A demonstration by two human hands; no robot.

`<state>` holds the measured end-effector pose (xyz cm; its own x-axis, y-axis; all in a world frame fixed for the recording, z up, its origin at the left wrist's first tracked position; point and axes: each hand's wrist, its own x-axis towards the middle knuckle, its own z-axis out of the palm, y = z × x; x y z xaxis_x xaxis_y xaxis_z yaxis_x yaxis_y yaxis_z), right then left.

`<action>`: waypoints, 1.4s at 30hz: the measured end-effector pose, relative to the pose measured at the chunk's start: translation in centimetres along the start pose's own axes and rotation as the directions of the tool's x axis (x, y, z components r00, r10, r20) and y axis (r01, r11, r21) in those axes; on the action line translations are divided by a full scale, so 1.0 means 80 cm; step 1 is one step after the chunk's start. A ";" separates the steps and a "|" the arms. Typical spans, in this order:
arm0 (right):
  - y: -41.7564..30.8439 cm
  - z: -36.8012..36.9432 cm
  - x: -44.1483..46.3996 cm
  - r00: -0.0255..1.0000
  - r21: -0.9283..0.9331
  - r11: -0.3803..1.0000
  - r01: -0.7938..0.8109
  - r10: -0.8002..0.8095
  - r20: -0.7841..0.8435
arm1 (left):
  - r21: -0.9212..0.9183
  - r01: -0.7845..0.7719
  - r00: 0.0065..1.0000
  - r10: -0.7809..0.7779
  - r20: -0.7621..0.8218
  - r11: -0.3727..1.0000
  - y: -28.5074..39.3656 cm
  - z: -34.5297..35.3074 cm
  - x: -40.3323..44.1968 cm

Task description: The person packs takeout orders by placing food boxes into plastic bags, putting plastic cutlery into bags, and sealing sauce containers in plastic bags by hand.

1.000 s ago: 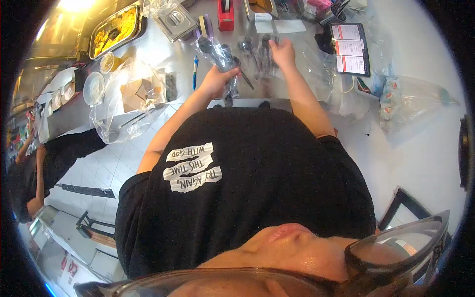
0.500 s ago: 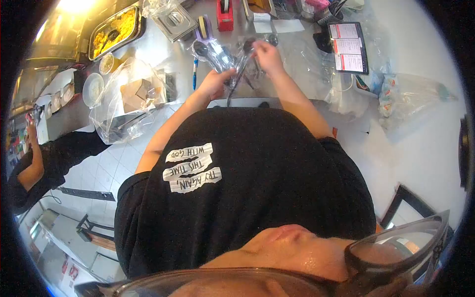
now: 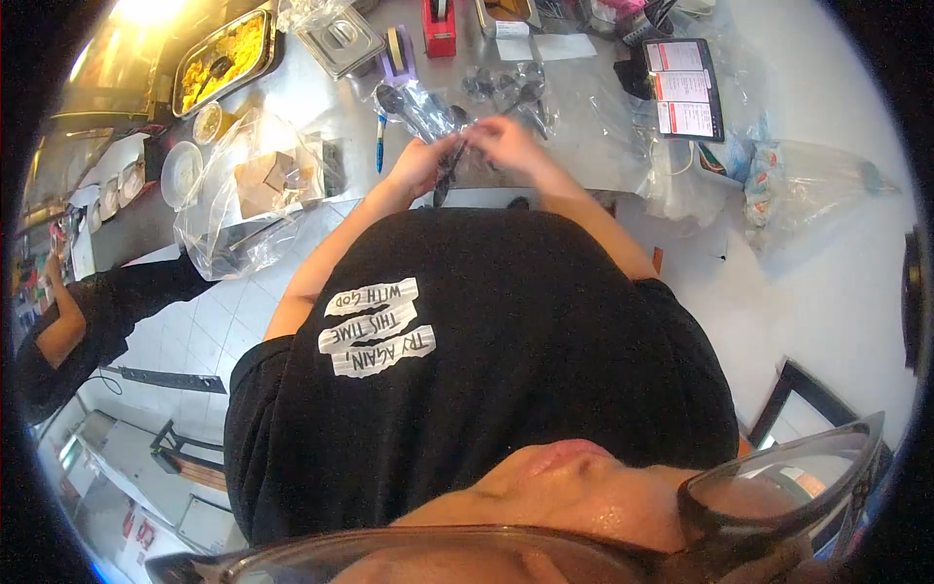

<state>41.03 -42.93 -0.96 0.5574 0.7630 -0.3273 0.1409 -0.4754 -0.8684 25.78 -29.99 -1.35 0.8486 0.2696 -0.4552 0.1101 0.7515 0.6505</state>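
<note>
My left hand [image 3: 418,165] is closed around a bundle of black plastic spoons [image 3: 391,99] in clear wrapping, at the near edge of the steel table. Dark handles point down from it toward my shirt. My right hand [image 3: 506,144] is slightly blurred, its fingertips pinched at the same bundle, just beside the left fingers. Beyond it, more dark spoons in clear plastic [image 3: 525,92] lie on the table. A blue pen [image 3: 380,144] is to the left of the bundle.
A red tape dispenser [image 3: 439,27], a lidded steel container [image 3: 341,41] and a tray of yellow food [image 3: 226,63] stand at the back. To the left is a clear bag with a cardboard box [image 3: 277,183]; a tablet [image 3: 684,90] stands right. Another person's arm [image 3: 63,321] shows far left.
My right hand has come down and left to the left hand, bringing a spoon into the bundle. Wrapped spoons on the table behind it now show more plainly. The left hand stays nearly still.
</note>
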 end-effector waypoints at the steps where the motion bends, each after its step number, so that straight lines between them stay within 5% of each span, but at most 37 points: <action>1: -0.030 0.011 -0.022 0.979 0.165 0.975 -0.147 0.119 0.166 | 0.059 0.035 0.999 -0.035 -0.004 0.998 -0.002 -0.005 0.005; 4: 0.037 0.020 0.007 0.974 0.158 0.975 0.158 -0.128 -0.186 | 0.121 0.087 0.996 -0.085 -0.026 0.989 0.001 -0.016 0.012; 5: 0.004 -0.001 -0.003 0.966 0.208 0.977 0.049 0.006 -0.259 | 0.068 0.078 0.997 -0.075 -0.036 0.995 0.017 0.004 -0.002; 8: 0.034 -0.052 0.045 0.949 0.055 0.998 0.023 -0.004 -0.315 | -0.042 0.131 0.991 -0.132 -0.015 0.991 0.015 -0.008 -0.005; 11: -0.011 -0.054 0.037 0.645 -0.655 0.753 0.068 -0.534 -0.547 | -0.069 0.219 0.974 -0.214 0.069 0.973 0.012 -0.022 0.000; 13: -0.050 -0.036 0.019 0.923 -0.329 0.916 0.230 -0.312 -0.224 | -0.067 0.232 0.968 -0.223 0.114 0.970 0.010 -0.018 -0.003; 14: -0.060 -0.024 0.015 0.973 -0.132 0.965 0.228 -0.230 0.002 | -0.074 0.235 0.965 -0.223 0.139 0.969 0.012 -0.014 -0.006; 15: -0.043 -0.009 0.019 0.965 -0.087 0.961 0.262 -0.260 0.026 | -0.080 0.239 0.961 -0.223 0.163 0.968 0.015 -0.011 -0.009; 22: 0.004 -0.039 0.046 0.876 -0.110 0.992 0.056 -0.101 -0.471 | -0.058 0.025 0.985 -0.014 0.174 0.998 0.021 -0.014 -0.010; 25: -0.035 -0.052 0.030 0.598 -0.621 0.780 0.075 -0.533 -0.598 | 0.026 0.026 0.970 -0.031 0.241 0.999 0.015 -0.026 -0.003; 28: -0.031 -0.018 0.028 0.902 -0.106 0.909 0.402 -0.413 -0.128 | 0.093 0.098 0.924 -0.125 0.361 0.991 0.018 -0.020 -0.004; 31: -0.026 0.018 0.013 0.954 0.085 0.951 0.297 -0.291 -0.072 | 0.026 0.245 0.922 -0.241 0.303 0.969 0.016 -0.020 -0.008; 34: -0.029 -0.013 0.016 0.952 -0.079 0.993 0.093 -0.112 -0.286 | 0.002 0.097 0.959 -0.094 0.268 0.995 0.014 -0.016 -0.010; 35: -0.024 -0.017 0.020 0.872 -0.296 0.955 0.035 -0.174 -0.458 | 0.052 0.063 0.964 -0.074 0.255 0.997 0.015 -0.016 -0.010; 38: -0.038 -0.035 0.005 0.628 -0.493 0.858 0.144 -0.465 -0.625 | 0.320 -0.026 0.967 -0.058 0.250 0.947 0.008 -0.017 -0.002; 39: -0.033 -0.023 0.001 0.771 -0.186 0.945 0.270 -0.328 -0.546 | 0.471 -0.072 0.962 -0.064 0.266 0.879 -0.001 -0.019 0.005; 40: -0.025 -0.004 -0.010 0.857 -0.096 0.954 0.285 -0.299 -0.419 | 0.608 -0.113 0.956 -0.081 0.282 0.786 -0.012 -0.019 0.006; 41: -0.017 0.015 -0.023 0.917 0.000 0.958 0.287 -0.275 -0.288 | 0.723 0.182 0.916 -0.381 0.122 0.667 0.015 0.013 -0.010; 42: -0.012 0.028 -0.031 0.952 0.097 0.955 0.279 -0.261 -0.162 | 0.806 0.027 0.948 -0.270 0.167 0.592 0.005 0.018 -0.017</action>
<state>37.67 -43.42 -0.16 0.6258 0.7796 -0.0243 0.2108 -0.1991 -0.9570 25.42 -30.91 0.46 0.8614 -0.0475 -0.5057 0.5046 -0.0332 0.8627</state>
